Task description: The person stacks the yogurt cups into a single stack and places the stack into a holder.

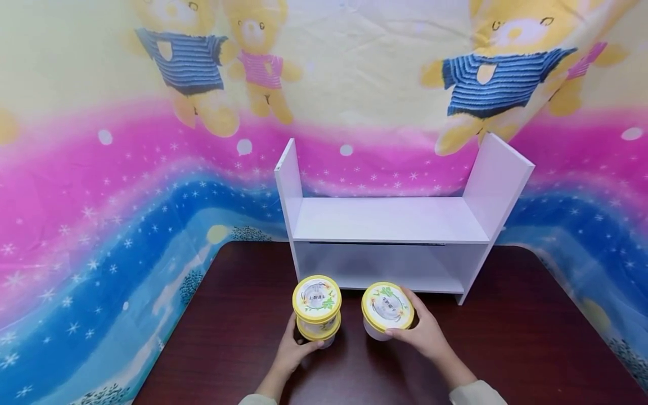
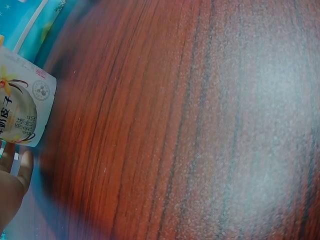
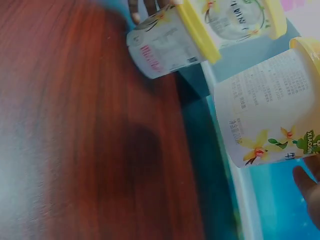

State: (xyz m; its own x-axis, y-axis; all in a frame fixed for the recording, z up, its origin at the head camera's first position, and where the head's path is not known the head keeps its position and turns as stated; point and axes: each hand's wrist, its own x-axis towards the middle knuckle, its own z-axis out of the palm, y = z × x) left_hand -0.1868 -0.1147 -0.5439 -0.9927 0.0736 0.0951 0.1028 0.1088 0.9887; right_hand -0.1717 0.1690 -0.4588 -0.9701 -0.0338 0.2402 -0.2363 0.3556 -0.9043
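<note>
Two round white tubs with yellow lids stand stacked in the head view, an upper tub (image 1: 316,299) on a lower tub (image 1: 328,338). My left hand (image 1: 293,350) grips the lower tub, its thumb across the near side. To the right, my right hand (image 1: 424,332) holds a third tub (image 1: 387,309) around its right side, thumb near the front and fingers behind. Its lid bears a green leaf print and faces up. In the right wrist view this held tub (image 3: 270,105) shows its printed wall, with the stacked tubs beyond it.
A white two-level shelf (image 1: 390,218) with tall side panels stands at the back of the dark wood table (image 1: 217,337), just beyond the tubs. Behind it hangs a cloth backdrop (image 1: 364,140) printed with bears.
</note>
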